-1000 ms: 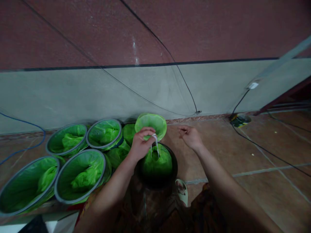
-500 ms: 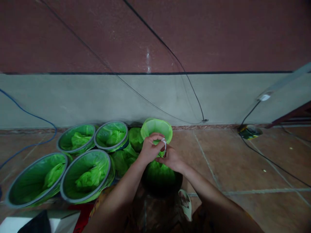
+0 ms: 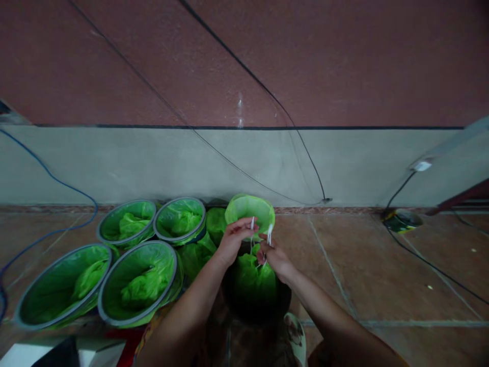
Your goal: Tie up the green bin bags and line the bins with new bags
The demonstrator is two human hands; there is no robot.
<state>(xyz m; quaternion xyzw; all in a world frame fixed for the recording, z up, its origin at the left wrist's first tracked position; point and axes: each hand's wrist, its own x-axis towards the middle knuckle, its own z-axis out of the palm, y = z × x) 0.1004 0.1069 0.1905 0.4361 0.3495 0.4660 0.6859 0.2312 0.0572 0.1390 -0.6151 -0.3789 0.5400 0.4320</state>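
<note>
White string is held in left hand and right hand above a green bag (bins stand left).

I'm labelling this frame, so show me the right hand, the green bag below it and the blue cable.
Right hand (image 3: pixel 276 259): head view, back of the hand.
Green bag (image 3: pixel 257 284): head view, its rounded middle.
Blue cable (image 3: pixel 69 187): head view, its upper stretch.

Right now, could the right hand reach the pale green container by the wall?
Probably yes: the container lies just beyond the right hand, its far side uncovered, though that hand holds a white string.
</note>
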